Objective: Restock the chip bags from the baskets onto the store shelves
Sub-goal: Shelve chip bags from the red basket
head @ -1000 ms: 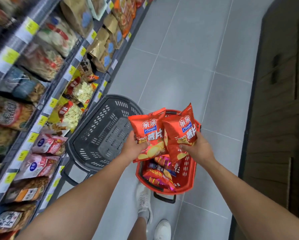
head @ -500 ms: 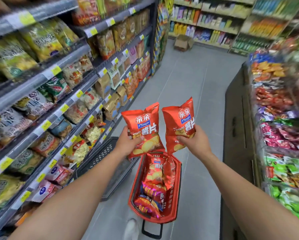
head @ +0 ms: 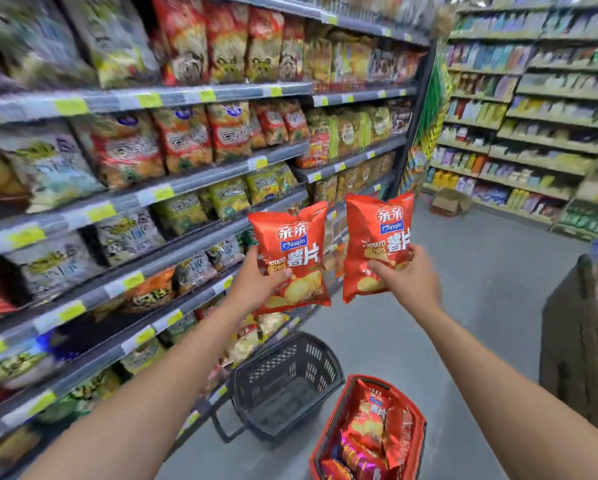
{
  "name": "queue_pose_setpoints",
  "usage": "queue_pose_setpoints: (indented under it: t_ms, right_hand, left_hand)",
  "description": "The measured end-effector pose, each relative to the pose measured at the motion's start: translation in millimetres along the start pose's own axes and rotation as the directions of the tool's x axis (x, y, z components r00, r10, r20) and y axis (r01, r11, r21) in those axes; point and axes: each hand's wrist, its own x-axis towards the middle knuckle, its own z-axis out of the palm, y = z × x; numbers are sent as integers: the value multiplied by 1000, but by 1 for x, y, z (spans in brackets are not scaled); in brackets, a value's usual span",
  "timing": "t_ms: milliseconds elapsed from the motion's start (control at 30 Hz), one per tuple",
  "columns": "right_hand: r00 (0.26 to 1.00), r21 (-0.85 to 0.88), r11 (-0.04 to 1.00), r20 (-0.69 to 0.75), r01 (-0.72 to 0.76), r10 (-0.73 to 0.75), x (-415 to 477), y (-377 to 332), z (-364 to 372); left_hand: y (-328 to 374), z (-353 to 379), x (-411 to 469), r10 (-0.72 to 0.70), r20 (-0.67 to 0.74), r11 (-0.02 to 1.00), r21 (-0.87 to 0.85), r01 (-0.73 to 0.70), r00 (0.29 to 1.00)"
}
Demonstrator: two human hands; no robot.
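My left hand (head: 256, 284) grips one glossy red potato chip bag (head: 299, 237) at its lower half, thumb curled over the front. My right hand (head: 410, 282) grips a second bag (head: 377, 226) the same way. Both puffy foil packs are upright in the air, before the grey store shelves (head: 193, 181). Below, the red plastic basket (head: 419, 438) contains more chip bags (head: 370, 424). The black lattice basket (head: 290, 362) stands just beside it.

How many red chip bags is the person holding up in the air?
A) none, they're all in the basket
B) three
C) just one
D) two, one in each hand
D: the left hand grips one red chip bag and the right hand grips a second red chip bag, both held upright in front of the shelves.
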Motion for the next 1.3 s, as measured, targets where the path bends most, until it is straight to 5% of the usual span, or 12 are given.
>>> queue_pose_setpoints:
  t_ms: [767, 1300]
  right_hand:
    - [838, 186, 903, 338, 387, -428, -257, -315, 196]
    - [635, 376, 807, 499, 455, -590, -449, -436, 293]
  left_hand:
    - [-60, -441, -262, -10, -541, 998, 49, 43, 841]
    - [-105, -611, -442, -55, -747, 984, 72, 163, 662]
